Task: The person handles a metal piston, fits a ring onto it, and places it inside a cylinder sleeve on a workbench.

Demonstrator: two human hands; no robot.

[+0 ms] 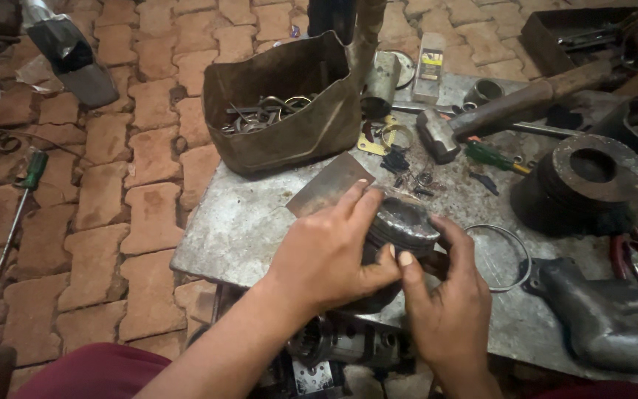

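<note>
A dark, greasy metal piston (402, 225), round and grooved around its side, is held above the near edge of a grey metal table (238, 229). It tilts with its flat crown up and away. The left hand (330, 255) wraps its side; the right hand (448, 307) grips it from the other side, thumb on the rim.

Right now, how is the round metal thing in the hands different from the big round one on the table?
The piston in the hands is smaller and greyer; the big round part is wider and darker. The piston is gripped by the left hand and right hand; the big part rests untouched on the metal table. The big part shows a round hollow on top. Both are round, grimy metal.
</note>
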